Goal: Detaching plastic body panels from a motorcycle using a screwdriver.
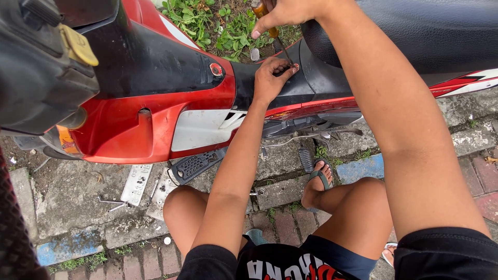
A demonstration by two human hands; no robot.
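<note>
Under the right hand [285, 13], the screwdriver [277, 39] tip stays hidden.

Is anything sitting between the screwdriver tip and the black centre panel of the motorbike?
Nothing visible blocks it. The right hand holds the orange-handled screwdriver angled down to the black plastic centre panel, tip beside the left hand's fingers resting there.

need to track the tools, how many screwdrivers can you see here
1: the screwdriver with an amber handle, held in the right hand, its tip down by the left hand on the motorcycle's black panel. Others may lie hidden.
</note>
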